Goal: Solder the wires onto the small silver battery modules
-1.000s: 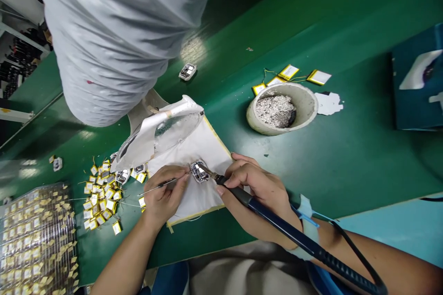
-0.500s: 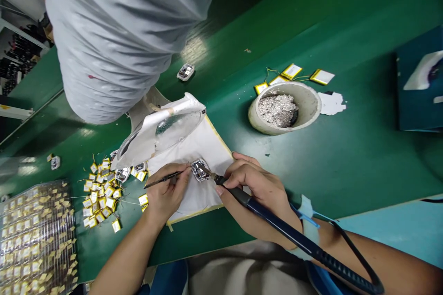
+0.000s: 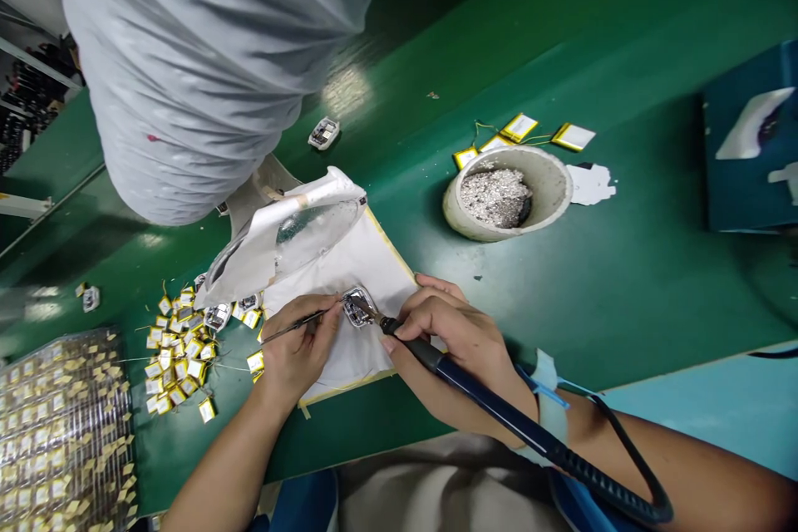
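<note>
My right hand (image 3: 452,341) is closed around the handle of a soldering iron (image 3: 480,395), whose metal tip reaches onto a small white-rimmed device with an exposed circuit board (image 3: 357,307). Pinched between the fingers of my left hand (image 3: 303,345) is a pair of dark tweezers (image 3: 299,324), and their tip meets the device's left edge. The device rests on a white sheet edged with yellow tape (image 3: 349,357). What lies between the two tips is too small to make out.
A magnifier in a white frame (image 3: 293,233) stands just beyond my hands. Left lie many small yellow-edged batteries (image 3: 180,357) and a tray of batteries (image 3: 62,432). A cup of metallic shavings (image 3: 499,199) stands right of centre. A grey sleeve (image 3: 205,75) covers the upper left.
The iron's tip has shifted slightly on the circuit board, with my right hand moving a little left. The whole view has drifted slightly; both hands keep their hold.
</note>
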Tool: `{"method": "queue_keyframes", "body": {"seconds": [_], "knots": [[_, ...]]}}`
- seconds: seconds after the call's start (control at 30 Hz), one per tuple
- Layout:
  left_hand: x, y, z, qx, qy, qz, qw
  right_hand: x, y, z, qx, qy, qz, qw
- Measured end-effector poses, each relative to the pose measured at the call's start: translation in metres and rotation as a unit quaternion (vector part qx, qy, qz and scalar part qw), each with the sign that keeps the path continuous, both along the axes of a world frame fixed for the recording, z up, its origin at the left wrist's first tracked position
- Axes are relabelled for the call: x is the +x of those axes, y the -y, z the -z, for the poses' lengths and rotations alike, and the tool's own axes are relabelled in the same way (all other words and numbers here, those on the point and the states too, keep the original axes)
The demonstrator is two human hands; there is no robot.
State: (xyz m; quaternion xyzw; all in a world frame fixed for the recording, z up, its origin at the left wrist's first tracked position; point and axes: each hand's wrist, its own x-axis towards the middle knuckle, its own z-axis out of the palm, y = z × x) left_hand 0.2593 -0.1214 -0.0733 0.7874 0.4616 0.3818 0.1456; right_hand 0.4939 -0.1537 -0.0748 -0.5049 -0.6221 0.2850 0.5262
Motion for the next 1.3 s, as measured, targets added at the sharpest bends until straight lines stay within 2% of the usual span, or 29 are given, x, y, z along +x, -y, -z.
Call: {"method": "queue_keyframes", "body": {"seconds": [0.43,0.67,0.97,1.13,1.3], "knots": [[0.004,-0.004,-0.014,0.014,-0.051,0.018,0.998,0.005,-0.002,-0.004,0.007,-0.005,0.008,1.0],[0.003,-0.001,-0.006,0.005,-0.025,-0.024,0.999,0.004,-0.003,-0.003,0.016,-0.008,0.005,1.0],[0.0,0.0,0.0,0.01,-0.007,0.007,1.0,0.001,0.0,0.0,0.008,-0.018,0.01,1.0],[-0.001,0.0,0.002,0.024,0.037,-0.004,0.999,0.0,0.001,0.001,0.003,-0.019,0.015,1.0],[-0.001,0.0,0.002,0.012,0.03,-0.007,0.999,0.002,0.001,0.0,0.001,-0.012,0.011,1.0]]}}
